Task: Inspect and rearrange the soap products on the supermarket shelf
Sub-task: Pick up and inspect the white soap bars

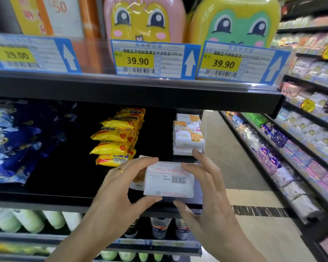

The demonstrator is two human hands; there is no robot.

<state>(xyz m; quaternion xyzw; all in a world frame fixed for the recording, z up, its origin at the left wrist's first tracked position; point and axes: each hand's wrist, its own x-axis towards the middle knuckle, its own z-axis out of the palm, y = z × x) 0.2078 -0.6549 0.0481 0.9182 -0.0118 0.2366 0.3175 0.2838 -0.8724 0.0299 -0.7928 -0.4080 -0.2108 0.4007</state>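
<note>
Both hands are up front at the shelf edge [45, 197]. The left hand [117, 188] grips a white soap pack [169, 179] between thumb below and fingers on top, gold ring [120, 170] showing. The pack's back faces the camera, with red print and a barcode, and it sits just above the shelf's front lip. The right hand [203, 188] is loose: fingers spread beside the pack's right end, forefinger touching its top corner, thumb just under it, not really clamping anything.

Right behind the pack there's another pale pack [137, 181] lying on the shelf, mostly hidden. Past that, a stack of yellow sulfur soaps [116, 140], and to its right a stack of white Mely soaps [187, 137]. Far left on the same shelf, blue packs [17, 140].

Above, price tags [138, 61] reading 39.90, with cartoon-face bottles [140, 17] behind. Below, tubes [159, 227]. An aisle shelf [301, 148] of packs runs off on the right.
</note>
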